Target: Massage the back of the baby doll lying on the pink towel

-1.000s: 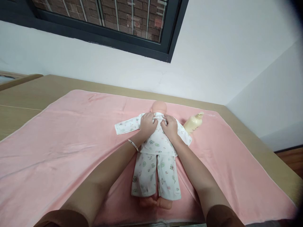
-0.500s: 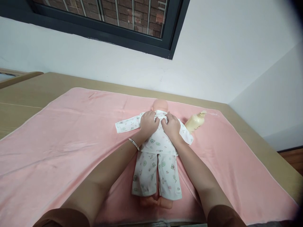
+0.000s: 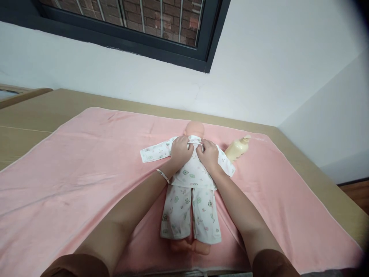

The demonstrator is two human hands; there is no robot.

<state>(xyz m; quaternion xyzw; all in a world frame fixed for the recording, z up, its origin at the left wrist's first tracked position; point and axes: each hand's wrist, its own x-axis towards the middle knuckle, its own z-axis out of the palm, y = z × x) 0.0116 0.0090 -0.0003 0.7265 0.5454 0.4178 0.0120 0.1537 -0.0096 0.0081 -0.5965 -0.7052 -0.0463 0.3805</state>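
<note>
A baby doll lies stretched out on a pink blanket, its bald head away from me and its bare feet towards me. It is dressed in a white patterned top and matching trousers. My left hand, with a silver bangle at the wrist, pinches the top just below the neck on the left. On the right, my right hand pinches the same garment. A lifted fold of white cloth stretches between the two thumbs. The fingertips are partly hidden by the hands.
A pale yellow bottle lies tilted beside the doll's right-hand sleeve. The pink blanket covers much of the wooden table. Behind stands a white wall with a dark-framed window.
Between my hands the cloth at the top's neck has been raised into a visible fold. My hands have barely moved; the doll and bottle stay where they were.
</note>
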